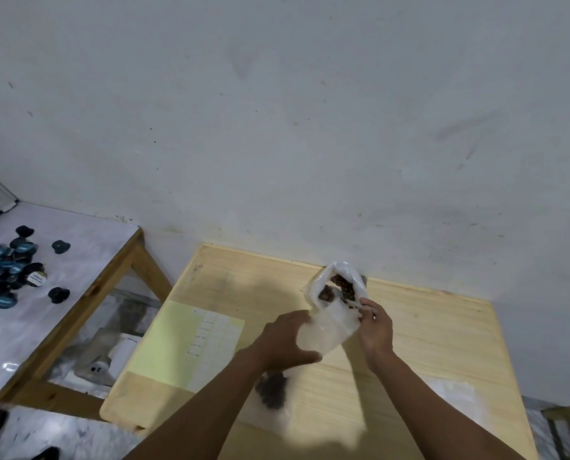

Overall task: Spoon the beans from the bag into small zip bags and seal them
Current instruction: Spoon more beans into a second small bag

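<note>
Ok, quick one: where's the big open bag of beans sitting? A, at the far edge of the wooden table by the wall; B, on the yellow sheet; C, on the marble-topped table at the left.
A: the open bag of beans stands at the wooden table's far edge, against the wall.

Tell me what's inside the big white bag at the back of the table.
Brown beans show through the open mouth of the white bag. Its lower part is hidden behind the small zip bag.
</note>
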The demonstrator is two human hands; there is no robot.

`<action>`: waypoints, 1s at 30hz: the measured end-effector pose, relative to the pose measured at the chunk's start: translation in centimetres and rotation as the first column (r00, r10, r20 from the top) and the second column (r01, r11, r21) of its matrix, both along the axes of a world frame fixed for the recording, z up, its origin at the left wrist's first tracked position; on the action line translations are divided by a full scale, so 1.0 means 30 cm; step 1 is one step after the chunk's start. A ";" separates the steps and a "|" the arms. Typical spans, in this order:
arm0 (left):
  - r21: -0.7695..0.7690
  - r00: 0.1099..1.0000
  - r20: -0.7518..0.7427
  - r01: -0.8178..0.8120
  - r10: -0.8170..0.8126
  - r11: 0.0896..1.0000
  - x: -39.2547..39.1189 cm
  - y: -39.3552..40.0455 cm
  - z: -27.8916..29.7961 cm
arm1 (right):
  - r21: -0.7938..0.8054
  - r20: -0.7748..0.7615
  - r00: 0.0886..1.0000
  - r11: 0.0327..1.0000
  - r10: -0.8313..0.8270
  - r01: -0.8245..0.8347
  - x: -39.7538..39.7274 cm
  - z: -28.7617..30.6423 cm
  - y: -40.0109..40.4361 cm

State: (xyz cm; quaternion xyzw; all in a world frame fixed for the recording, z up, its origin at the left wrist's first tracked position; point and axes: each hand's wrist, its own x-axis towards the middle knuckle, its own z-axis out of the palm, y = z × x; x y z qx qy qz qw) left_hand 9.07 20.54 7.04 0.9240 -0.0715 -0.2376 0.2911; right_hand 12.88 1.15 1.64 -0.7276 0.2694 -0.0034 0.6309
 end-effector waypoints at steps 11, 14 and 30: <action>0.100 0.979 -0.043 0.203 -0.200 0.974 0.109 -0.063 -0.081 | 0.243 -0.127 0.983 0.965 0.137 -0.103 0.008 0.050 -0.087; 0.132 0.968 -0.007 0.249 -0.250 0.960 0.134 -0.060 -0.079 | 0.354 -0.183 0.971 0.932 0.152 -0.079 0.007 0.081 -0.084; 0.121 0.967 0.247 0.038 -0.068 0.992 0.127 0.026 -0.103 | 0.384 -0.095 0.989 0.913 -0.111 0.139 -0.054 0.152 -0.183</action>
